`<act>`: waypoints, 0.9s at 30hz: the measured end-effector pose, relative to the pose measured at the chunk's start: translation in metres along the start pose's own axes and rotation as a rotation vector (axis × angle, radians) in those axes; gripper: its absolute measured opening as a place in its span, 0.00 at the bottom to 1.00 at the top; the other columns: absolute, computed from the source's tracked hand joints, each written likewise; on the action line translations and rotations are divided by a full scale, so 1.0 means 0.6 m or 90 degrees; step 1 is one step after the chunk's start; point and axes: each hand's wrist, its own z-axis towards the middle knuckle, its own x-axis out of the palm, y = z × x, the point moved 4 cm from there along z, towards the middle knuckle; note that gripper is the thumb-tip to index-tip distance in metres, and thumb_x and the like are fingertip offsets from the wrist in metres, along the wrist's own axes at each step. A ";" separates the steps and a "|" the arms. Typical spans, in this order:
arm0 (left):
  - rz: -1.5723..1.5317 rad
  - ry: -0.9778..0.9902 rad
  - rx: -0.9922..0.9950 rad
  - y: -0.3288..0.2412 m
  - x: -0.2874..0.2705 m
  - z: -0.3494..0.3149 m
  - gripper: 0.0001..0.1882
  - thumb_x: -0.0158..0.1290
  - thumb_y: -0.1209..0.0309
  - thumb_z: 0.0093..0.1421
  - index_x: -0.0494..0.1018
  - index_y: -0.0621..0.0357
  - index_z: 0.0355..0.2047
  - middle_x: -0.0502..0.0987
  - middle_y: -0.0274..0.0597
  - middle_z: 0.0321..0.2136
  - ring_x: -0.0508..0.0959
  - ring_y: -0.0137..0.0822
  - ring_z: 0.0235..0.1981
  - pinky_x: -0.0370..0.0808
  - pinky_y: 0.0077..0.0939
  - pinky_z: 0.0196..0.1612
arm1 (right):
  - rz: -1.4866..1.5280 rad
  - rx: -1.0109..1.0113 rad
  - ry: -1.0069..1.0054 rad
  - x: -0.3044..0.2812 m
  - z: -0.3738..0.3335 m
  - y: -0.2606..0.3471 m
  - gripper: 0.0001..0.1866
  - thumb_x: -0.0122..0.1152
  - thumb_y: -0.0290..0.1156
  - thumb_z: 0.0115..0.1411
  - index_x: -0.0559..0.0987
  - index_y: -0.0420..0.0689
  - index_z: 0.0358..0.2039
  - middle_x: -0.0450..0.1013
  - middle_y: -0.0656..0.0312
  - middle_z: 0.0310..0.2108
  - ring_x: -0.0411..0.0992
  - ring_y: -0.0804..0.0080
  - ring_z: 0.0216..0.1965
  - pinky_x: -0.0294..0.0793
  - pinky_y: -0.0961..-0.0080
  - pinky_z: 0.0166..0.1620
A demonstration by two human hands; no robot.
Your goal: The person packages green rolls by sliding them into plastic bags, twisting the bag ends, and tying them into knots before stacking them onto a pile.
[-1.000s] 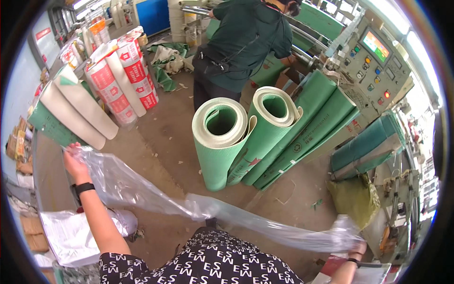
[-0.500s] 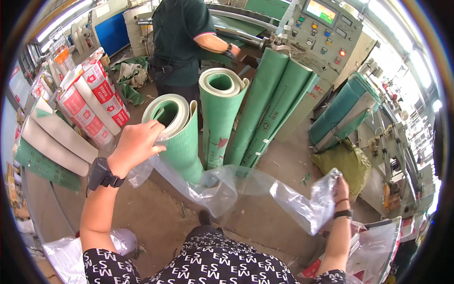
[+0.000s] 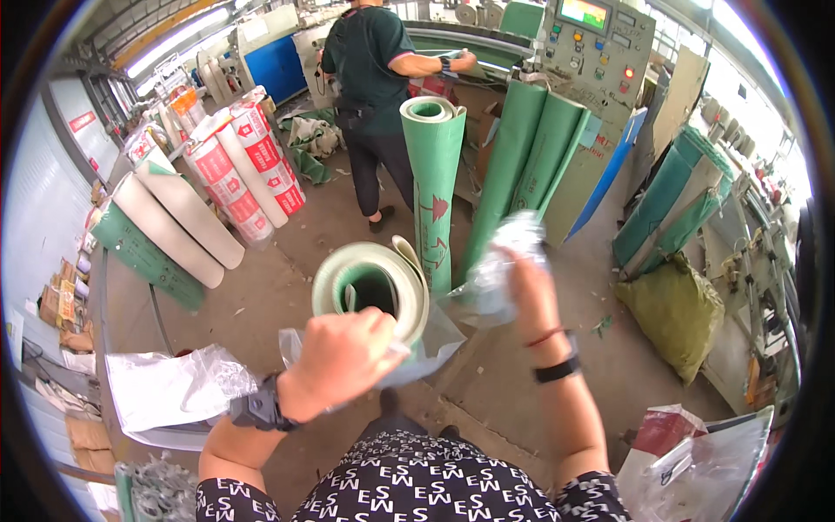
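Head view: clear film (image 3: 522, 230) lies across the near side of an upright green roll (image 3: 412, 306). I read right hand (image 3: 531, 287) closed on its bunched end, left hand (image 3: 341, 355) curled tight at the rim, apparently pinching film; spacing presumably holds it spread.

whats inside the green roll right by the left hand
Inside the green roll, its pale inner edge curls in at the left; the rest looks dark. The bottom can't be made out, and the left hand covers part of the near rim.
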 end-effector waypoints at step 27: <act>-0.512 -0.055 -0.130 0.261 0.127 -0.108 0.31 0.64 0.62 0.50 0.69 0.53 0.55 0.72 0.42 0.47 0.73 0.35 0.41 0.70 0.28 0.44 | -0.240 0.011 0.506 0.296 -0.189 0.152 0.23 0.64 0.24 0.54 0.77 0.45 0.53 0.74 0.61 0.44 0.70 0.72 0.47 0.68 0.75 0.51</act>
